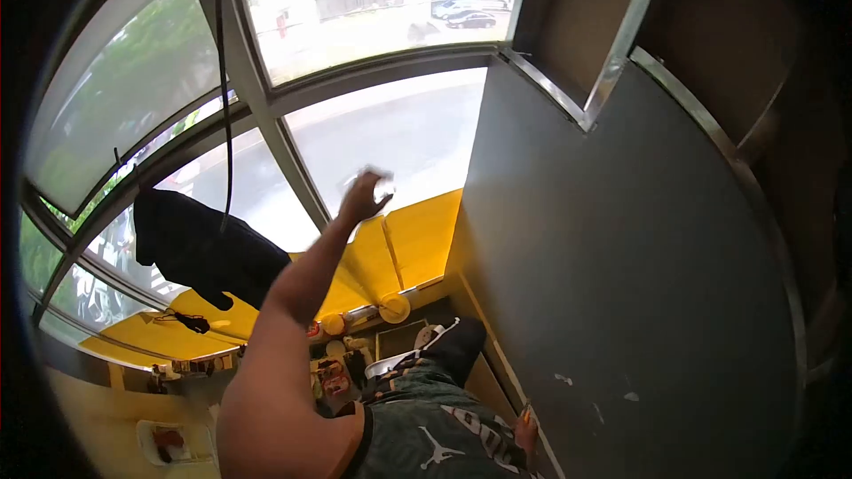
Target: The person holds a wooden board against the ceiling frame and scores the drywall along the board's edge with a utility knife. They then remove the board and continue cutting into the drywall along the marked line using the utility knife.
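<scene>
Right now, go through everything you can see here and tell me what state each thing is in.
left hand: raised to the window, closed on a small whitish thing, blurred
right hand: low by the grey wall, holding nothing visible
window: shut, daylight outside
dark garment: hanging in front of the glass
black cable: hanging down loose
grey wall: scuffed with pale marks

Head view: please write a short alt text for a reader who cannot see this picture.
A person's left hand reaches up on an outstretched bare arm and presses a crumpled white cloth against a window pane. The right hand hangs low beside a grey wall panel. Below the window is a yellow sill, with a dark garment hanging at the left.
</scene>
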The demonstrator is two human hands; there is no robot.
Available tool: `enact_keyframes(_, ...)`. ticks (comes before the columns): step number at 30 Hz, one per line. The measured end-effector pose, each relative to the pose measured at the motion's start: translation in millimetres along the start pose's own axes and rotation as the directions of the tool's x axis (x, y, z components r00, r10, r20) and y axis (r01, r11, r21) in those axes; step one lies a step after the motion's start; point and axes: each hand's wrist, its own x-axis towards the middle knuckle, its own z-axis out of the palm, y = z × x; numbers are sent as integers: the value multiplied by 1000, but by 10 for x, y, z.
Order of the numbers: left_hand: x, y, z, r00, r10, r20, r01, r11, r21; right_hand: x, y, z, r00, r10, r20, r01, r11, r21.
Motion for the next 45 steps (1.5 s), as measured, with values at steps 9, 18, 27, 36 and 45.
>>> enact_keyframes(9,2423,-248,-988,922,381,71,-328,670,666,-277,-1146,-48,968,248,-48,-239,961,137)
enact_keyframes(18,2650,-955,-820,803,591,83,-342,341,876,-494,-877,528,928,372,-25,-362,885,-294)
enact_keyframes(27,2440,-387,-923,929,310,204,-340,496,799,758,-2740,582,989,149,5,-147,963,226)
enact_keyframes(36,2499,-619,-805,922,371,112,-296,488,821,879,-3137,643,995,101,2,-101,993,68)
enact_keyframes(45,2505,-510,-834,906,418,65,-308,544,781,803,-3871,843,974,34,225,-92,962,256)
